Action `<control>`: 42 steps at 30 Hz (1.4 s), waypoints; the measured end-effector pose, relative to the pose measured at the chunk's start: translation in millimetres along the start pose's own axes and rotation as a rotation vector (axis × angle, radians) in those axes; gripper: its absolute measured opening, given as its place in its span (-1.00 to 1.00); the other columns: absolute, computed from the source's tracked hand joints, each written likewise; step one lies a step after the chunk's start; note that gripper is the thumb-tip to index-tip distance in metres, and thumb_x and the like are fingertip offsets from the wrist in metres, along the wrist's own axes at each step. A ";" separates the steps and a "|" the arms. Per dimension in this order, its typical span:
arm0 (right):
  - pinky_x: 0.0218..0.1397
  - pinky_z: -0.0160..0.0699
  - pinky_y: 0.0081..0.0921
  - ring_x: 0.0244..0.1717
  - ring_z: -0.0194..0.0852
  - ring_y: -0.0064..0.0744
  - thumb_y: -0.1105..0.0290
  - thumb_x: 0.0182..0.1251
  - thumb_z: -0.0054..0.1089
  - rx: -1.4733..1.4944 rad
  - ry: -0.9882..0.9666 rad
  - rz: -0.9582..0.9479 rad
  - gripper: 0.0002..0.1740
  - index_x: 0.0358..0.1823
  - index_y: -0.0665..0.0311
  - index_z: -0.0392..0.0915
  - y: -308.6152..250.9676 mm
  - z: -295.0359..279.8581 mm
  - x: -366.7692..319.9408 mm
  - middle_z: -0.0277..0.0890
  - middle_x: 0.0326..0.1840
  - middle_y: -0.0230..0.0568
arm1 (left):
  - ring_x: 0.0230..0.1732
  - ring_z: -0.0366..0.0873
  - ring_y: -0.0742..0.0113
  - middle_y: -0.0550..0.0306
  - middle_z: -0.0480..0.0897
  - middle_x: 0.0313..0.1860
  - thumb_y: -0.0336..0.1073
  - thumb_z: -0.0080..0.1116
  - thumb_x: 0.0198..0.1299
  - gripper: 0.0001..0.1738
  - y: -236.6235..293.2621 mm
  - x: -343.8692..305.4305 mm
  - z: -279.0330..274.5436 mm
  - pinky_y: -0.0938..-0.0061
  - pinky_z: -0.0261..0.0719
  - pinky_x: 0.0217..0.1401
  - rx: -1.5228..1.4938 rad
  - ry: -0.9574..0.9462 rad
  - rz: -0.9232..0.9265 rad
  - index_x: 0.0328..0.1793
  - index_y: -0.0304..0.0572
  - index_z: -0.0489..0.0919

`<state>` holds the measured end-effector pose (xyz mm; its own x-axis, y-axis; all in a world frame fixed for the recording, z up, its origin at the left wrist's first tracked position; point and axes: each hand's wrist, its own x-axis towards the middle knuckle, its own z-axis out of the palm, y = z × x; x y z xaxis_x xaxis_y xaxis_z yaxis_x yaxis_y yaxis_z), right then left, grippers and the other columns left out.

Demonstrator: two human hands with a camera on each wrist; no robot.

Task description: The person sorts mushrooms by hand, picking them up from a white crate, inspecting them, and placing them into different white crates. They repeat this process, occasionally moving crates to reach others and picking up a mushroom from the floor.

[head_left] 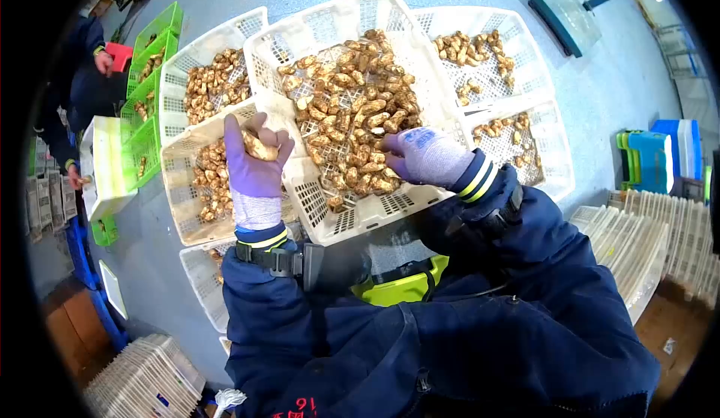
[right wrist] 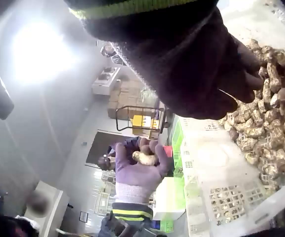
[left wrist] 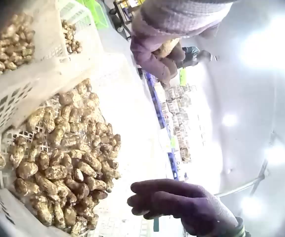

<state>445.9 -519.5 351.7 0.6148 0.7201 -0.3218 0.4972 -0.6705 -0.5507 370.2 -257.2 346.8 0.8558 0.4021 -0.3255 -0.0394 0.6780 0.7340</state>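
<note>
The left hand [head_left: 255, 155], in a purple glove, holds one brown-and-white mushroom-like piece [head_left: 259, 146] in its curled fingers, above the left crate; the right wrist view shows this piece [right wrist: 145, 158] too. In the head view the gloved right hand [head_left: 431, 155] is at the right side of the pile [head_left: 360, 110] in the large white central crate [head_left: 330, 227], fingertips bent down by the pieces. Whether they pinch one is hidden. Seen from the left wrist, the right hand [left wrist: 182, 205] hovers beside the pile with its fingers bent.
White crates with similar pieces stand left [head_left: 172, 185] and right [head_left: 562, 148] of the central one. Green baskets [head_left: 146, 144] and another person's hand [head_left: 103, 62] are at the far left. Stacked white crates [head_left: 630, 245] stand at the right, a blue-grey platform [head_left: 566, 24] at the upper right.
</note>
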 end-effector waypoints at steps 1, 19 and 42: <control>-0.13 0.54 -0.08 -0.25 0.61 0.03 0.22 0.26 -0.03 0.065 -0.041 0.031 -0.67 -0.17 0.28 0.59 6.2 0.8 4.3 0.61 -0.38 0.06 | -0.43 0.43 0.33 0.23 0.42 -0.56 0.18 0.00 0.34 -0.47 -2.2 3.0 -2.0 0.41 0.48 -0.27 0.057 0.076 -0.003 -0.13 -0.22 0.56; -0.16 0.57 -0.22 -0.25 0.62 -0.02 0.18 0.35 0.06 -0.068 -0.094 0.077 -0.67 0.00 0.18 0.58 16.0 9.7 25.2 0.63 -0.30 0.00 | 0.16 0.43 0.02 -0.10 0.49 0.11 0.32 -0.20 0.31 -0.15 14.6 1.3 -20.8 0.25 0.48 0.10 -0.067 -0.025 -0.201 0.37 -0.33 0.30; -0.12 0.55 -0.19 -0.20 0.61 0.01 0.19 0.34 0.05 -0.035 -0.064 0.128 -0.66 0.00 0.24 0.54 24.1 -12.2 16.5 0.62 -0.27 0.02 | 0.05 0.60 0.09 0.01 0.60 0.00 -0.26 0.03 0.38 -0.53 5.4 -1.1 -33.2 0.22 0.63 0.13 0.083 -0.175 -0.019 0.34 -0.31 0.35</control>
<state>475.4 -525.9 342.5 0.6349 0.6373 -0.4367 0.4389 -0.7627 -0.4750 352.0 -233.5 331.4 0.9328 0.2718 -0.2367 0.0142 0.6286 0.7776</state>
